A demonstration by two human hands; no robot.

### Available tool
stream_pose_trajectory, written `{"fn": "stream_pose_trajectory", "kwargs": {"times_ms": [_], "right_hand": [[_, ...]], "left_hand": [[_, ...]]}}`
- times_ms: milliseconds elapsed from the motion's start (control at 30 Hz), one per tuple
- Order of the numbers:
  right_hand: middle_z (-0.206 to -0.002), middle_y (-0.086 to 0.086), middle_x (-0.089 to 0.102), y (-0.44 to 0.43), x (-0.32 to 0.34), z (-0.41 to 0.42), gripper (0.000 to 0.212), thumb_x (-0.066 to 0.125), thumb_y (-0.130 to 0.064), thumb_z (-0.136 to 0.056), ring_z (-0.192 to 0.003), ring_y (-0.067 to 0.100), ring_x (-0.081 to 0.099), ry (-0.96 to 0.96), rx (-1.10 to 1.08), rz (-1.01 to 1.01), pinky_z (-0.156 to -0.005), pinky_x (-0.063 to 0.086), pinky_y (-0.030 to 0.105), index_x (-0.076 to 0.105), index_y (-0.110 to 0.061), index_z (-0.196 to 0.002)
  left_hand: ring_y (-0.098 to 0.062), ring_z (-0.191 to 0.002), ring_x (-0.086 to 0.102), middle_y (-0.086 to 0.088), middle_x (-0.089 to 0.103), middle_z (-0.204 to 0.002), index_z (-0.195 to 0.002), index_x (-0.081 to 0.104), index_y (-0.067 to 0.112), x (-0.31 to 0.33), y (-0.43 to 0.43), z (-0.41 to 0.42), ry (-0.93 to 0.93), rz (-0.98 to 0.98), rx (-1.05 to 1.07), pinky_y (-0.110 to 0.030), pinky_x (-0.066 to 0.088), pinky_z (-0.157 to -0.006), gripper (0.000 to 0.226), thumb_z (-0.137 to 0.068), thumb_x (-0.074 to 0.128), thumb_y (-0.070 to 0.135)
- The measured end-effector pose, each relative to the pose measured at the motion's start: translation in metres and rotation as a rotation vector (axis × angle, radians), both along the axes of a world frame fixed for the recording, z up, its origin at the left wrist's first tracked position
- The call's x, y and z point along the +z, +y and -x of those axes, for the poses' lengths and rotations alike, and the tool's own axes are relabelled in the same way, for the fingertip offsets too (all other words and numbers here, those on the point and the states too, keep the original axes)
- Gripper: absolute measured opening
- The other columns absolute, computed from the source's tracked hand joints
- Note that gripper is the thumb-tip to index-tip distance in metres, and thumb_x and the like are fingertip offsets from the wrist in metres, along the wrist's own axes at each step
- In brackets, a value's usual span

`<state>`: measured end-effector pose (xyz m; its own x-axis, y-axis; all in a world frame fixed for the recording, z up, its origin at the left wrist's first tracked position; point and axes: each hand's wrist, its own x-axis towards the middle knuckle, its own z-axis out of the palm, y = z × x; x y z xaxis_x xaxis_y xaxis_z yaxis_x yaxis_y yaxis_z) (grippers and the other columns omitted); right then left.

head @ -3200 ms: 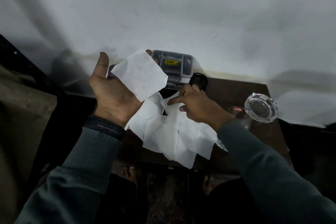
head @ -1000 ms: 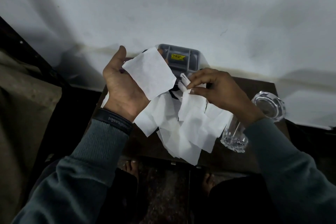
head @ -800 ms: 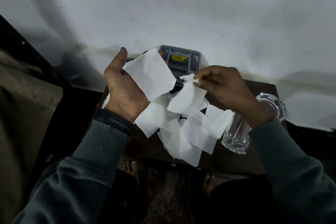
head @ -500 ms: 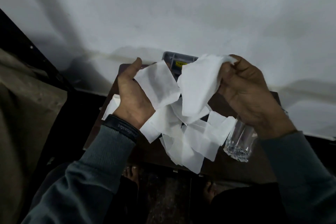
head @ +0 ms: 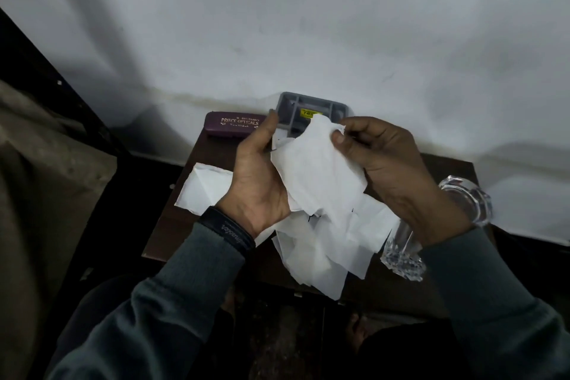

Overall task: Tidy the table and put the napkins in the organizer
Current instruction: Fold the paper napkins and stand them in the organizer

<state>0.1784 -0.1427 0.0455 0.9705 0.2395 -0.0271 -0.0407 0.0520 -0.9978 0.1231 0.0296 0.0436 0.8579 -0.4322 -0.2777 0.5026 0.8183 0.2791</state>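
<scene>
My left hand holds white napkins against its palm above the small dark table. My right hand pinches the top edge of the uppermost napkin between thumb and fingers. Several more loose napkins lie in a pile on the table under my hands, and one folded napkin lies to the left. The grey compartmented organizer with a yellow label stands at the table's back edge against the wall, partly hidden by my hands.
A purple spectacle case lies at the back left of the table. A clear glass tumbler stands at the right front, with a clear glass ashtray beside it. A white wall rises behind. Bare feet show below the table.
My right hand lifted a napkin off the pile and brought it over onto the one in my left hand. Both hands now meet over the napkins; the spectacle case has come into view.
</scene>
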Motion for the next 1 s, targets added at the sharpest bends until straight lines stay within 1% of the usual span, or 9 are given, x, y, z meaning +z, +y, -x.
{"fn": "stream_pose_trajectory", "kwargs": {"times_ms": [67,167,267,400,567,633,733,867,1000], "right_hand": [[-0.091,-0.007,0.079,-0.003,0.001,-0.003,0.013,0.086,-0.024,-0.075,-0.089,0.013,0.072,-0.031,-0.007,0.043,-0.089,0.058,0.034,0.083,-0.03,-0.086],[-0.087,-0.011,0.079,-0.006,0.002,-0.004,0.02,0.082,-0.011,-0.083,-0.081,0.003,0.072,-0.077,-0.002,0.08,-0.076,0.056,0.018,0.083,-0.03,-0.087],[-0.094,-0.01,0.08,-0.013,0.004,-0.004,0.028,0.08,-0.006,-0.084,-0.085,0.003,0.073,-0.062,0.003,0.063,-0.076,0.056,0.016,0.081,-0.028,-0.1],[-0.104,0.0,0.08,-0.028,0.009,-0.006,0.039,0.083,-0.012,-0.083,-0.095,0.014,0.075,0.011,-0.009,0.122,-0.086,0.061,0.036,0.075,-0.029,-0.117],[-0.1,0.0,0.081,-0.049,0.021,-0.004,0.038,0.087,-0.022,-0.077,-0.095,0.016,0.076,0.026,-0.104,0.202,-0.088,0.061,0.054,0.077,-0.026,-0.114],[-0.098,-0.001,0.08,-0.057,0.03,-0.002,0.031,0.086,-0.023,-0.077,-0.096,0.017,0.076,-0.031,-0.129,0.164,-0.088,0.06,0.047,0.079,-0.027,-0.108],[-0.091,-0.006,0.079,-0.06,0.045,0.004,0.03,0.087,-0.031,-0.069,-0.085,0.007,0.074,-0.105,-0.061,0.041,-0.077,0.058,0.024,0.082,-0.029,-0.098],[-0.087,-0.007,0.079,-0.042,0.05,0.014,0.03,0.086,-0.031,-0.065,-0.079,0.005,0.073,-0.061,0.147,-0.078,-0.067,0.058,0.022,0.082,-0.028,-0.094],[-0.086,-0.004,0.079,-0.018,0.042,0.011,0.019,0.082,-0.013,-0.075,-0.078,0.006,0.074,0.01,0.158,-0.12,-0.068,0.058,0.021,0.083,-0.023,-0.09]], "left_hand": [[-0.026,-0.126,0.052,-0.012,0.046,-0.14,-0.159,0.032,0.003,0.002,0.001,0.0,0.006,-0.066,-0.013,-0.038,0.019,-0.126,0.08,-0.099,0.05,0.053],[-0.031,-0.134,0.049,-0.019,0.05,-0.147,-0.152,0.042,-0.003,-0.002,0.001,-0.002,0.015,-0.209,0.038,-0.043,0.032,-0.122,0.052,-0.106,0.043,0.021],[-0.037,-0.139,0.048,-0.023,0.048,-0.154,-0.149,0.046,-0.004,-0.004,0.001,-0.003,0.018,-0.304,0.116,-0.05,0.035,-0.12,0.044,-0.107,0.038,0.007],[-0.038,-0.14,0.051,-0.023,0.054,-0.149,-0.149,0.048,-0.001,-0.008,0.003,-0.006,0.032,-0.401,0.184,-0.053,0.046,-0.109,0.044,-0.106,0.045,0.008],[-0.035,-0.122,0.065,-0.018,0.062,-0.142,-0.146,0.053,0.004,-0.006,0.005,-0.005,0.054,-0.383,0.22,-0.053,0.059,-0.091,0.044,-0.103,0.054,0.012],[-0.037,-0.12,0.066,-0.02,0.064,-0.139,-0.14,0.058,0.005,-0.01,0.003,-0.005,0.067,-0.42,0.249,-0.057,0.06,-0.088,0.039,-0.102,0.057,0.012],[-0.038,-0.128,0.062,-0.018,0.068,-0.133,-0.123,0.065,0.01,-0.016,0.0,-0.006,0.07,-0.504,0.307,-0.06,0.049,-0.106,0.023,-0.101,0.059,0.01],[-0.039,-0.126,0.063,-0.02,0.068,-0.133,-0.132,0.063,0.003,-0.017,-0.007,-0.007,0.047,-0.552,0.29,-0.062,0.046,-0.109,0.036,-0.097,0.065,0.009],[-0.029,-0.098,0.068,-0.011,0.073,-0.103,-0.1,0.075,0.01,-0.016,-0.012,0.001,0.01,-0.518,0.202,-0.04,0.057,-0.085,0.017,-0.087,0.064,0.013]]}}
